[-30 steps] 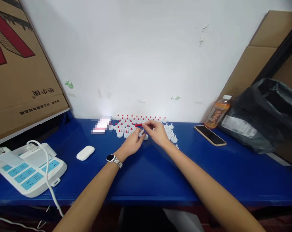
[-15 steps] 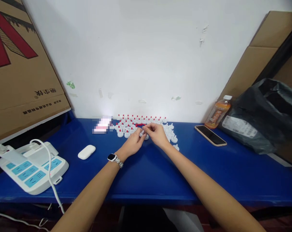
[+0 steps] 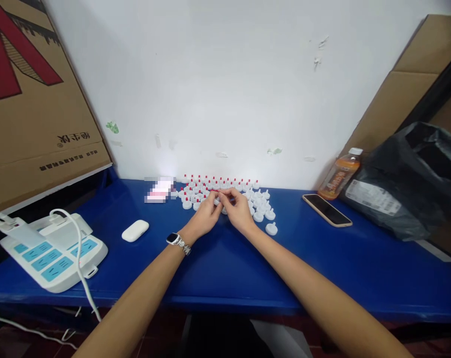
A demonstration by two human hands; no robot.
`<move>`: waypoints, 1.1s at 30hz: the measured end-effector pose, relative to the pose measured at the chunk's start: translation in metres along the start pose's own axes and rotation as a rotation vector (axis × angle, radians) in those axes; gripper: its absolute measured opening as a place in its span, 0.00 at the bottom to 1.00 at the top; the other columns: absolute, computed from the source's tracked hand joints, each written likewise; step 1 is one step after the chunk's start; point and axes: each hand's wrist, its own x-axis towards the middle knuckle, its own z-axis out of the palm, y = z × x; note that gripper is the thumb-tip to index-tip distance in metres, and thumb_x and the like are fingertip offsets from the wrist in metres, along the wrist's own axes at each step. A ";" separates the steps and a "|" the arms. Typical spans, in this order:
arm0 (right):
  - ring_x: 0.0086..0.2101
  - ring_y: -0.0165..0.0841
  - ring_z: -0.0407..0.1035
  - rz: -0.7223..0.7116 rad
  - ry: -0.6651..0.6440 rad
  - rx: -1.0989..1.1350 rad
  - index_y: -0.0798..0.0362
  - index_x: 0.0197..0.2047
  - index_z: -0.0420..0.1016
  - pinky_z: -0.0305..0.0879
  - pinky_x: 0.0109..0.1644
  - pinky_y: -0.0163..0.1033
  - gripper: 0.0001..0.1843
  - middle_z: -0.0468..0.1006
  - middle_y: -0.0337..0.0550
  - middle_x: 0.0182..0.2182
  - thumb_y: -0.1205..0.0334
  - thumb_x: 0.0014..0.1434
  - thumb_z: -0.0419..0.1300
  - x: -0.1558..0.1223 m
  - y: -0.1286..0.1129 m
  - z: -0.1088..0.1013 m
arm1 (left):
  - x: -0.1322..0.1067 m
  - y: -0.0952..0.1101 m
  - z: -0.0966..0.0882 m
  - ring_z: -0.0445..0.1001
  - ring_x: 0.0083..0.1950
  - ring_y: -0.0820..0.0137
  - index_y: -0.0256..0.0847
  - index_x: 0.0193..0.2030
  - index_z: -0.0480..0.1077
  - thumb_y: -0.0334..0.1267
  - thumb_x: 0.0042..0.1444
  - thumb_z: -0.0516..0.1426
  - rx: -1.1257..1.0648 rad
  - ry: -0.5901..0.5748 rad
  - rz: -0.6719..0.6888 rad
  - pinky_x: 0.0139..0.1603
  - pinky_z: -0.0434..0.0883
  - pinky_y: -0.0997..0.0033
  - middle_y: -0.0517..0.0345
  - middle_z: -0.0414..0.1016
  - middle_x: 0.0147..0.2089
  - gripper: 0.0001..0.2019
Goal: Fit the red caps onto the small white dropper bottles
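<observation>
Several small white caps with red tips [image 3: 210, 185] stand in rows against the wall on the blue table [image 3: 225, 268]. More plain white caps [image 3: 260, 209] lie to the right, one [image 3: 272, 229] apart from the rest. My left hand [image 3: 204, 217], with a watch on its wrist, and my right hand [image 3: 239, 211] meet in front of the pile. Both pinch a small white piece [image 3: 218, 200] between their fingertips; a bit of red shows at the left fingertips.
A white power strip [image 3: 53, 251] with a cable sits at the left edge, a white earbud case [image 3: 135, 230] beside it. A phone [image 3: 326, 209], an orange drink bottle [image 3: 339, 174] and a black bag [image 3: 407, 179] lie at the right. Cardboard leans on both sides.
Both hands have drawn closer together and slightly nearer the wall, fingertips now meeting over the small piece. The camera shifted a little.
</observation>
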 end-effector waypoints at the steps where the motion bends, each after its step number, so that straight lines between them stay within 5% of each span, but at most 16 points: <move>1: 0.36 0.34 0.72 0.003 -0.013 0.009 0.53 0.40 0.76 0.67 0.41 0.39 0.13 0.80 0.44 0.37 0.53 0.61 0.59 0.001 0.000 0.000 | 0.000 0.001 -0.002 0.73 0.36 0.68 0.40 0.54 0.62 0.43 0.67 0.49 0.019 -0.013 -0.003 0.39 0.69 0.66 0.52 0.75 0.44 0.14; 4: 0.31 0.33 0.70 -0.012 -0.022 -0.044 0.53 0.38 0.73 0.66 0.38 0.38 0.10 0.77 0.42 0.32 0.55 0.61 0.58 0.003 -0.001 -0.004 | 0.001 0.004 -0.016 0.73 0.41 0.65 0.41 0.54 0.64 0.43 0.62 0.55 0.144 0.020 0.038 0.44 0.70 0.63 0.52 0.74 0.45 0.16; 9: 0.33 0.34 0.68 -0.143 -0.148 -0.392 0.51 0.35 0.72 0.62 0.41 0.39 0.04 0.77 0.41 0.31 0.63 0.61 0.56 0.001 -0.005 -0.010 | 0.004 -0.013 -0.054 0.69 0.52 0.59 0.42 0.46 0.70 0.34 0.63 0.50 0.400 0.317 0.008 0.55 0.66 0.57 0.50 0.74 0.47 0.09; 14: 0.39 0.37 0.67 -0.241 -0.348 -0.673 0.50 0.34 0.73 0.55 0.45 0.42 0.05 0.77 0.40 0.30 0.68 0.59 0.57 -0.001 -0.004 -0.004 | 0.004 -0.040 -0.071 0.67 0.49 0.52 0.43 0.43 0.74 0.36 0.60 0.54 0.648 0.237 -0.117 0.52 0.63 0.51 0.48 0.78 0.46 0.08; 20: 0.39 0.36 0.66 -0.263 -0.367 -0.723 0.51 0.34 0.73 0.52 0.45 0.42 0.04 0.77 0.40 0.30 0.68 0.60 0.58 -0.005 -0.001 -0.001 | 0.011 -0.046 -0.063 0.68 0.47 0.52 0.43 0.38 0.77 0.37 0.57 0.58 0.683 0.146 -0.128 0.53 0.61 0.50 0.48 0.81 0.37 0.06; 27: 0.38 0.37 0.68 -0.155 -0.199 -0.538 0.50 0.45 0.76 0.58 0.45 0.42 0.11 0.76 0.41 0.29 0.54 0.64 0.58 -0.004 -0.005 -0.001 | 0.008 -0.024 -0.066 0.70 0.48 0.58 0.43 0.45 0.75 0.39 0.63 0.55 0.438 0.255 0.008 0.55 0.63 0.55 0.52 0.79 0.47 0.09; 33: 0.27 0.32 0.68 0.106 -0.131 -0.019 0.53 0.45 0.75 0.62 0.32 0.36 0.20 0.77 0.39 0.27 0.45 0.61 0.58 0.011 0.000 -0.002 | 0.005 -0.002 -0.052 0.70 0.44 0.64 0.43 0.43 0.74 0.40 0.62 0.57 0.155 0.142 0.179 0.49 0.69 0.64 0.54 0.77 0.43 0.07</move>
